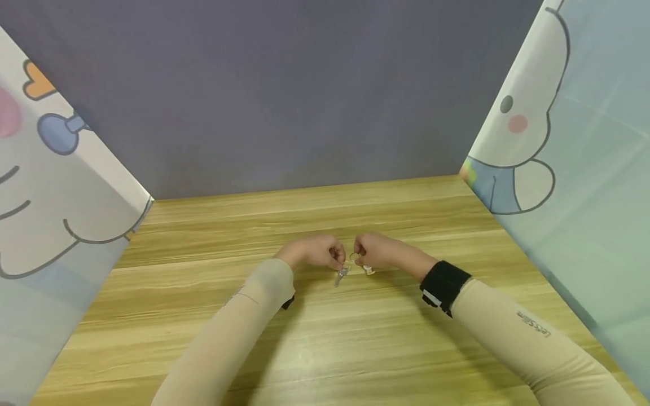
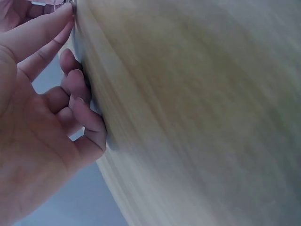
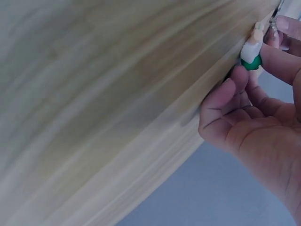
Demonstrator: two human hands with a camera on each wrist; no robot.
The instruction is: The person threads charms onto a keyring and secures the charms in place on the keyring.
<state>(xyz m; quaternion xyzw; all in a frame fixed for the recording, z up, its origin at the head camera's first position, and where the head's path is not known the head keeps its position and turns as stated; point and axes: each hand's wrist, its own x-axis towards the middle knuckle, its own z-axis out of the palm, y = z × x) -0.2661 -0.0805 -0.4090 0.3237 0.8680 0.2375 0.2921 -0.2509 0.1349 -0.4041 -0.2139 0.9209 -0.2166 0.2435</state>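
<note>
In the head view my left hand (image 1: 321, 251) pinches a silver key (image 1: 341, 275) near its top, with thumb and forefinger. The key's blade points down toward me over the wooden table. Just to the right, my right hand (image 1: 376, 250) pinches a thin metal key ring (image 1: 354, 257). A small charm (image 3: 252, 51), white and green with a peach-coloured top, hangs beside the right fingers. Both hands stay low at the tabletop, their fingertips close together. Whether the key is threaded on the ring is too small to tell. In the left wrist view the fingertips hide most of the key.
The wooden table (image 1: 325, 349) spreads around both hands. A plain grey panel (image 1: 304, 101) closes off its back edge. Cartoon-printed panels stand along the left side (image 1: 66, 186) and the right side (image 1: 584, 169).
</note>
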